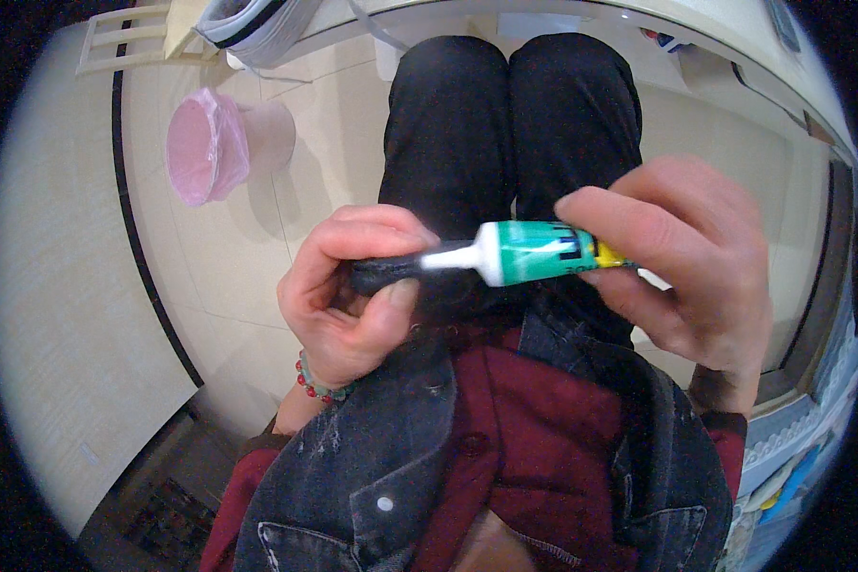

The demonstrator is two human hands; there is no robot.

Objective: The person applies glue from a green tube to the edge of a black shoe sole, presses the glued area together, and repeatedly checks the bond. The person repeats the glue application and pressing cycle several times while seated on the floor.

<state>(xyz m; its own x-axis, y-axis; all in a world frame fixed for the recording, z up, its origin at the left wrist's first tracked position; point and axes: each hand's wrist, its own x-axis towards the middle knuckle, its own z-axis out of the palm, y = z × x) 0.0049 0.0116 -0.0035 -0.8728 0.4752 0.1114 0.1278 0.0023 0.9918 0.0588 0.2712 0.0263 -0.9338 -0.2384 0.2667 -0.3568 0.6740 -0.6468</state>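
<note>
Mostly, we cannot see the dark piece (pixel 383 272) in full: our left hand (pixel 348 296) wraps it, fingers curled over the top and thumb pressed beneath, so only a short dark length shows between them, and its shape and kind stay unclear. Our right hand (pixel 682 262) covers the rear end of the tube (pixel 534 252); the tail is lost behind the palm and fingers. Motion blurs the white nozzle where it meets the dark piece, so we cannot tell whether they touch or only overlap. Both hands are closed, the left grip on the dark piece, the right on the tube.

What shows of the tube is small and slim, held roughly level above our lap, in front of the dark trousers (pixel 505 124). Its body is green with dark marks and a yellow band toward the rear, and a white collar narrows into the white nozzle pointing left. A beaded bracelet (pixel 313 383) circles our left wrist. Well apart on the floor (pixel 229 248) lies a bin (pixel 221 145) with a pink liner, tipped toward us.
</note>
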